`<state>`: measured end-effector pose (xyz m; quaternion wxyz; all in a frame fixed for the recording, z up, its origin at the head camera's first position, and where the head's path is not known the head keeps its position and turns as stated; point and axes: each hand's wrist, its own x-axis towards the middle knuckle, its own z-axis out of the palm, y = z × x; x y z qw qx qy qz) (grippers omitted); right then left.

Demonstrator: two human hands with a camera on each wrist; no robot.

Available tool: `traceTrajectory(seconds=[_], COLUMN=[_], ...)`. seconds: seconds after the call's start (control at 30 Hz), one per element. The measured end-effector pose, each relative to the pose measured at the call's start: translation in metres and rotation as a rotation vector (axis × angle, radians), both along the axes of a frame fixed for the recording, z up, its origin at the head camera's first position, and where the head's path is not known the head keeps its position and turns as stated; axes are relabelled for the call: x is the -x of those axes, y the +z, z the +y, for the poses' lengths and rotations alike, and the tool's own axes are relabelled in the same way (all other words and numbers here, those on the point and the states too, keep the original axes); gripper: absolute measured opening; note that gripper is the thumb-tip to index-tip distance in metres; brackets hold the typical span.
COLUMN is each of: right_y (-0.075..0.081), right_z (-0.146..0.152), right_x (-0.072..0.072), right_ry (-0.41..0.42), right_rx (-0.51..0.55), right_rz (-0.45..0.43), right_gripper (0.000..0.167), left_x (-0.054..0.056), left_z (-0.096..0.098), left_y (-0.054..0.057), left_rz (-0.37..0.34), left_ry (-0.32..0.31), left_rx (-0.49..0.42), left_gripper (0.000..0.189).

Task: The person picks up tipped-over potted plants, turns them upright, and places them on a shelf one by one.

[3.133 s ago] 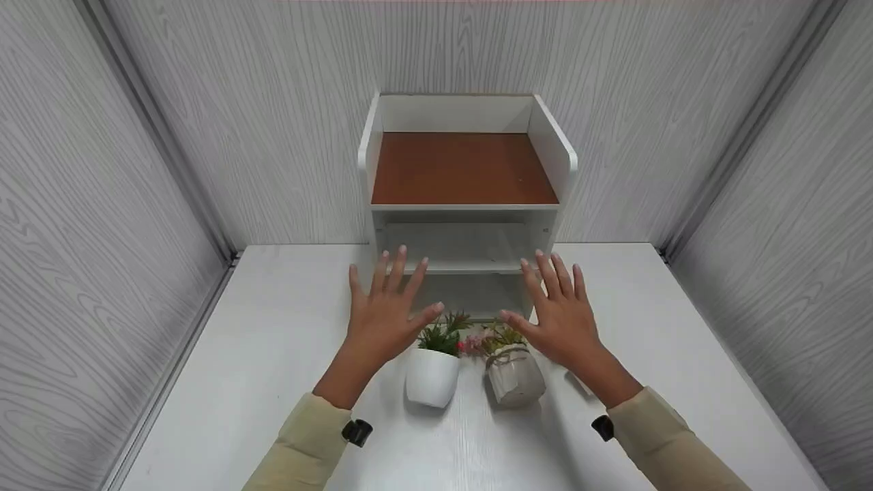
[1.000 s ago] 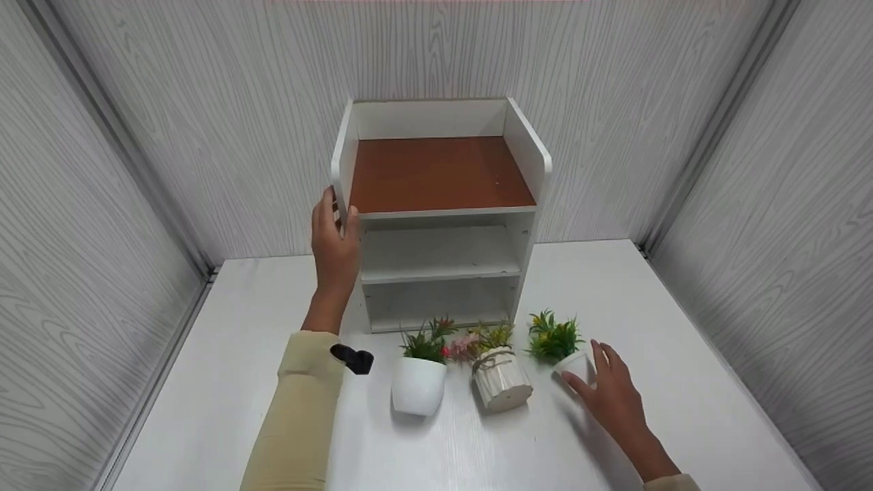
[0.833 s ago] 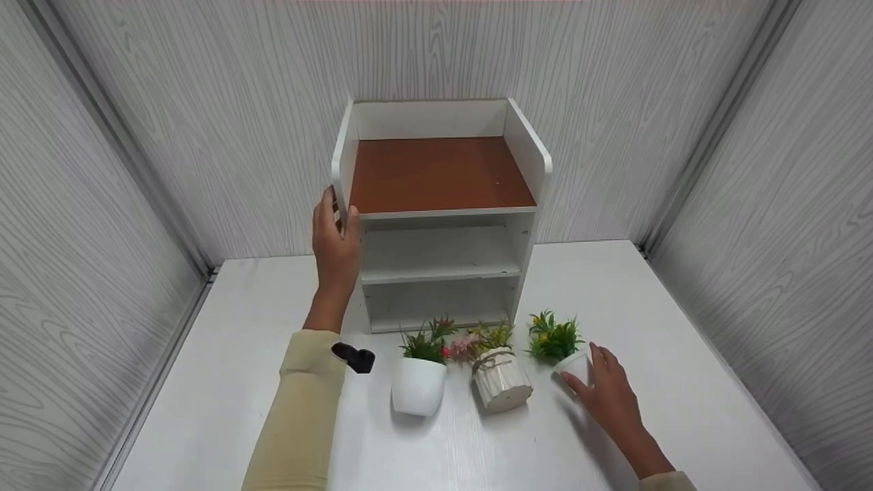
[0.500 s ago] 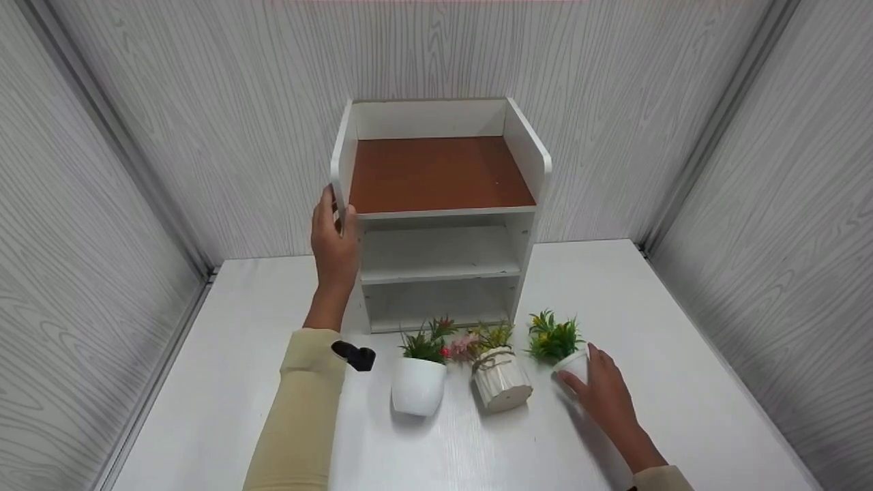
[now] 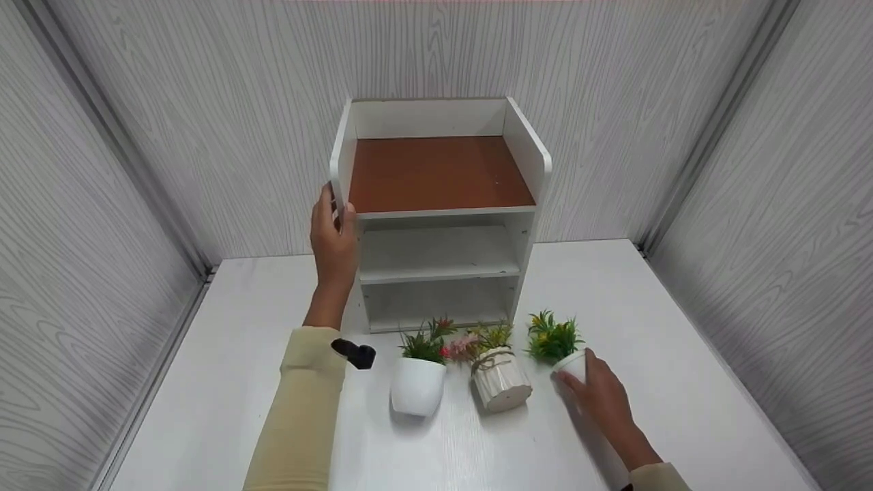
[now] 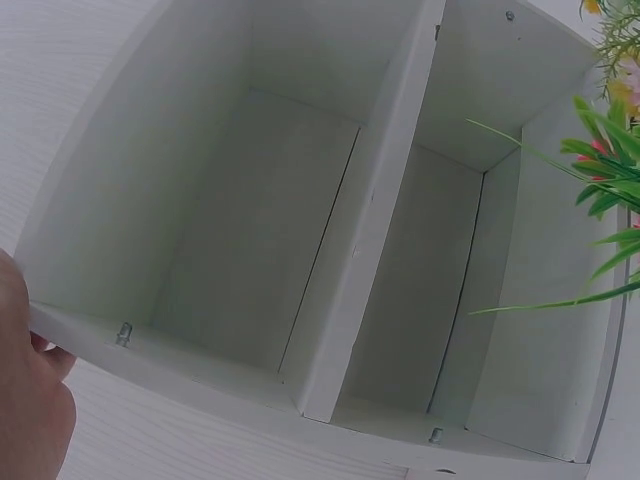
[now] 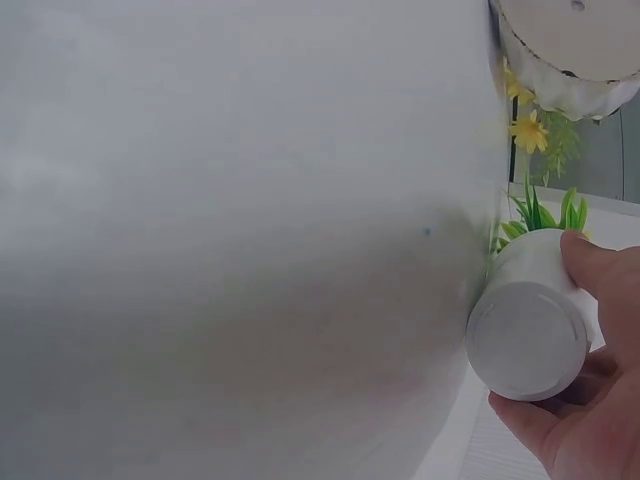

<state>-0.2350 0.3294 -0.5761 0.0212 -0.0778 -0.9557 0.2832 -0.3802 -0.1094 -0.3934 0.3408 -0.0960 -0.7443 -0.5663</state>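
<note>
A small white shelf unit (image 5: 436,278) with a brown top stands against the back wall. My left hand (image 5: 334,242) grips its left side panel, thumb at the front edge and fingers along the outer face; in the left wrist view only part of that hand (image 6: 30,390) shows beside the panel. On the right lies a potted artificial plant (image 5: 571,367) with green leaves and yellow flowers, tipped over. My right hand (image 5: 603,395) holds its small white pot, and the right wrist view has thumb and fingers around the pot (image 7: 530,340), its base facing the camera.
Two more artificial plants lie in front of the shelf: one in a smooth white pot (image 5: 417,387), one in a ribbed whitish pot (image 5: 503,380) tied with twine. A white table (image 5: 225,382) lies beneath, with grey wood-grain walls (image 5: 436,48) around.
From spread above the table, my left hand has gone up to the shelf's left side and my right hand down to the right-hand plant. Lately the right fingers have closed around its pot.
</note>
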Motion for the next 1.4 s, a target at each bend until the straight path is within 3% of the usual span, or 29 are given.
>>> traceTrajectory(seconds=[0.4,0.73,1.4], right_y=[-0.001,-0.007,-0.016], right_z=[-0.003,-0.008,-0.019], right_x=[-0.002,0.001,-0.007], right_ry=[-0.041,-0.073,-0.101], right_rx=[0.049,0.176,0.403], right_rz=[0.059,0.123,0.103], right_gripper=[0.086,0.087,0.099], left_x=[0.0,0.001,0.002], left_z=[0.0,-0.001,0.0], left_y=[-0.001,-0.001,-0.003], left_rz=[-0.001,-0.001,0.019], left_ry=[0.01,0.017,0.009], left_rx=[0.003,0.004,-0.004], left_gripper=[0.058,0.058,0.057])
